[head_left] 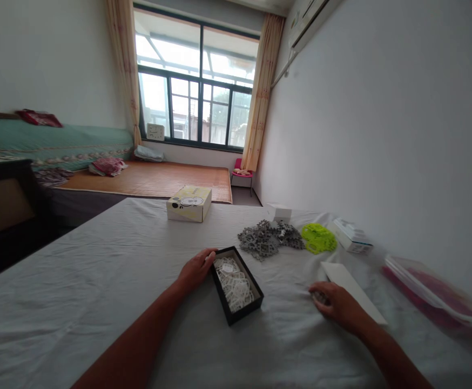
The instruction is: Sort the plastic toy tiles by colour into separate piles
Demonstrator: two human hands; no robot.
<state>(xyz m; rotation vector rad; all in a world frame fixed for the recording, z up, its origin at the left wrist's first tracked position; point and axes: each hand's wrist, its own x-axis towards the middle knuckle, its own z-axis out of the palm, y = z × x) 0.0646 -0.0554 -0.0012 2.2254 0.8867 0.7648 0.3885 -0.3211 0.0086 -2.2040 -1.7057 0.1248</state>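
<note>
A black open box [246, 315] lies on the white-covered table, filled with a heap of small white frame-like pieces [234, 283]. My left hand [197, 266] grips the box at its far left corner, thumb and fingers against the wall. To the right of the box, my right hand [333, 303] rests low over the cloth with its fingers curled. Something small and pale shows under those fingers, too unclear to name. Beside the right hand lies a flat white lid or panel [355, 294], partly covered by the hand.
Behind the box are piled grey interlocking pieces [260, 240] and bright green pieces [319, 238]. A yellow-white carton [187, 204] stands farther back. Small white boxes [278, 212] [351, 236] and a clear-lidded tub with magenta contents [430, 294] sit rightward, near the wall.
</note>
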